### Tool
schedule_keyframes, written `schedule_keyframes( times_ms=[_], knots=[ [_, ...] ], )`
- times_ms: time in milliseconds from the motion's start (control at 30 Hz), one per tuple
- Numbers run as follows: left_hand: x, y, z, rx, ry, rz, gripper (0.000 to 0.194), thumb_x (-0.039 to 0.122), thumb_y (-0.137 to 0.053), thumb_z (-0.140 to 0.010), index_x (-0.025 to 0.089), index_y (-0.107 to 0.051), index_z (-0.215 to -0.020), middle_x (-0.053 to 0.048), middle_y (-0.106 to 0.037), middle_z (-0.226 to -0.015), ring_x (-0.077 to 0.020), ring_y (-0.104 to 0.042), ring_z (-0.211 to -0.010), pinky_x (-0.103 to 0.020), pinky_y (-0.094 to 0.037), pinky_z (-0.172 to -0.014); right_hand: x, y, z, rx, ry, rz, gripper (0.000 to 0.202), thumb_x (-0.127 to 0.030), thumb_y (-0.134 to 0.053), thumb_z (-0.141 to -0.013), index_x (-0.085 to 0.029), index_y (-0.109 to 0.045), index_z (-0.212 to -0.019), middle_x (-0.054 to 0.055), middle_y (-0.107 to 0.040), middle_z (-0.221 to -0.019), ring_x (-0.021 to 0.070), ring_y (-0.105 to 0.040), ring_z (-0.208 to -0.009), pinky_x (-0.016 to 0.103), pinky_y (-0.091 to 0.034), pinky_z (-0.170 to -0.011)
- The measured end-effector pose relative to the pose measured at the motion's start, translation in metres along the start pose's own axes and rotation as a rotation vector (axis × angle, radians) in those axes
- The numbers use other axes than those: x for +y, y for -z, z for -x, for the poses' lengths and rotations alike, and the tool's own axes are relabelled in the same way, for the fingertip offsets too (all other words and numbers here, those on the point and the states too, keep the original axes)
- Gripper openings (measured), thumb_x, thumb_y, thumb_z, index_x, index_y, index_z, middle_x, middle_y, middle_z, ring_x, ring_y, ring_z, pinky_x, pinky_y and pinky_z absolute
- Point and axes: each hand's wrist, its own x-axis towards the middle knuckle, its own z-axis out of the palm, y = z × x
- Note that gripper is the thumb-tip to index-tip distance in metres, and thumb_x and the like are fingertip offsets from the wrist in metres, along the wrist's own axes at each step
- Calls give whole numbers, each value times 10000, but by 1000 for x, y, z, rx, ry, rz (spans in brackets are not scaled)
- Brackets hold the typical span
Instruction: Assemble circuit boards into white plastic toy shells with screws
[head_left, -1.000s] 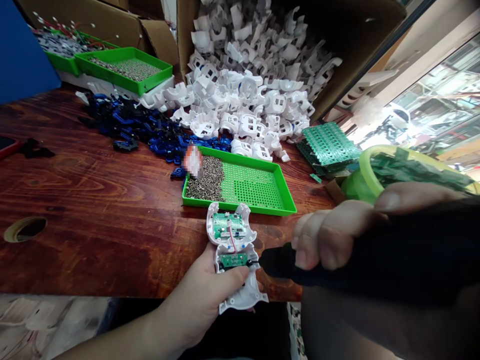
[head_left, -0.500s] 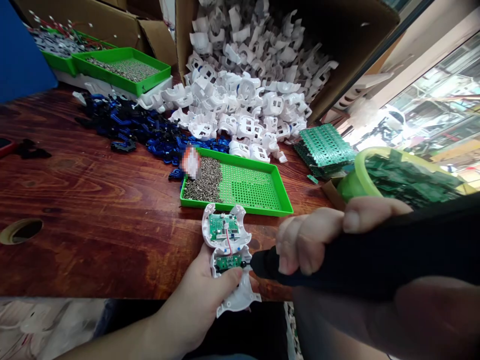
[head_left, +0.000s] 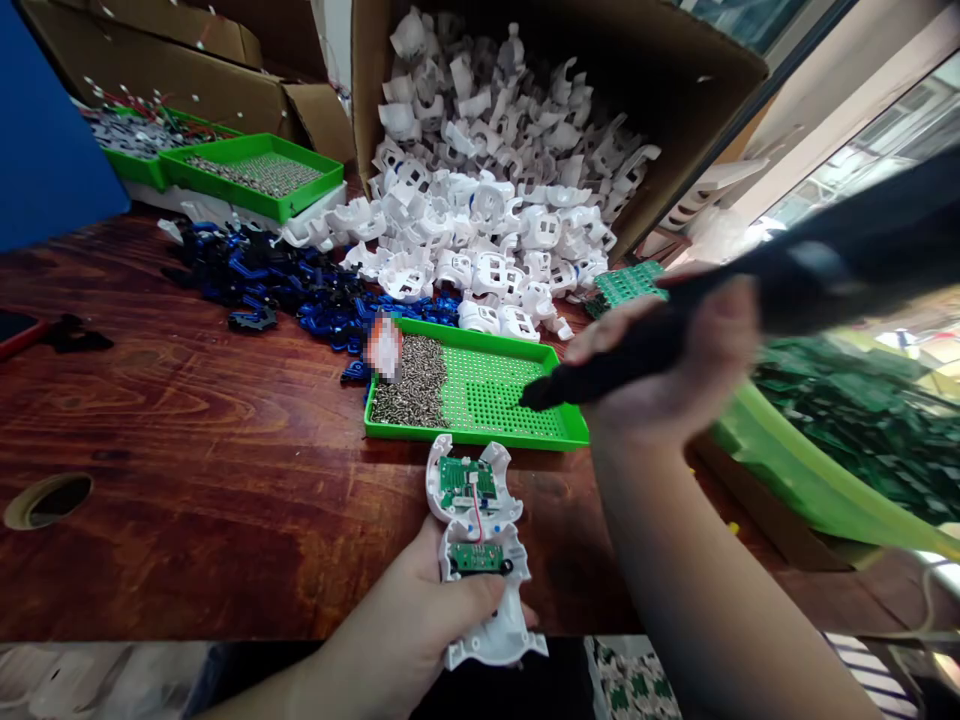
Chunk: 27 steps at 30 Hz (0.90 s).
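Observation:
My left hand grips a white plastic housing near the table's front edge, thumb on its lower half. Inside the housing sit an upper green circuit board and a lower green board, joined by a thin red and white wire. My right hand is wrapped round a black power screwdriver, its tip over the right part of a green perforated tray. Small metal screws are heaped in the tray's left part. Whether the tip carries a screw cannot be made out.
White shells spill from a cardboard box behind the tray. Blue and black parts lie left of them. Green boards fill a yellow-green basin at right. More green trays stand back left; a round hole pierces the table.
My right hand has lifted the screwdriver away from the lower board and brought its tip over the green tray. The housing in my left hand appears slightly lower and further right.

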Motion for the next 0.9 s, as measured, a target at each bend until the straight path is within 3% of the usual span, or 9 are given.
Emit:
schedule_keyframes(
  times_ms=[133, 233, 500, 700, 900],
  knots=[
    [2, -1, 1, 3, 30, -18, 373, 180, -724, -625, 176, -589, -973, -39, -660, -783, -185, -626, -705, -286, -452, -658, 56, -15, -20, -51, -9, 77, 221, -436, -529, -776, -236, -444, -813, -84, -453, -479, 92, -456, -373, 232, -337, -371],
    [3, -1, 2, 14, 54, -20, 381, 185, -712, -623, 170, -589, -984, -47, -664, -789, -195, -630, -716, -292, -452, -664, 76, -19, -26, -101, -29, 81, 231, -426, -564, -772, -239, -430, -792, -81, -446, -476, 101, -474, -387, 239, -355, -385],
    [4, -3, 2, 57, 64, -4, 437, 131, -675, -589, 168, -565, -1011, -42, -679, -795, -186, -639, -673, -290, -471, -644, 81, -17, -27, -94, -31, 110, 237, -437, -550, -790, -243, -414, -787, -81, -438, -493, 91, -445, -358, 237, -356, -358],
    [4, -1, 1, 32, 88, -47, 478, 141, -650, -614, 168, -534, -1077, -53, -693, -685, -252, -667, -729, -326, -470, -653, 82, -16, -24, -105, -35, 112, 238, -434, -552, -786, -247, -406, -797, -81, -432, -503, 91, -446, -358, 236, -374, -362],
    [6, -8, 3, 122, 50, -1, 500, 88, -636, -570, 153, -526, -1054, -84, -704, -877, -264, -674, -811, -318, -495, -683, 82, -17, -23, -99, -32, 84, 241, -418, -571, -780, -245, -404, -771, -81, -446, -491, 92, -449, -355, 232, -372, -351]
  ],
)
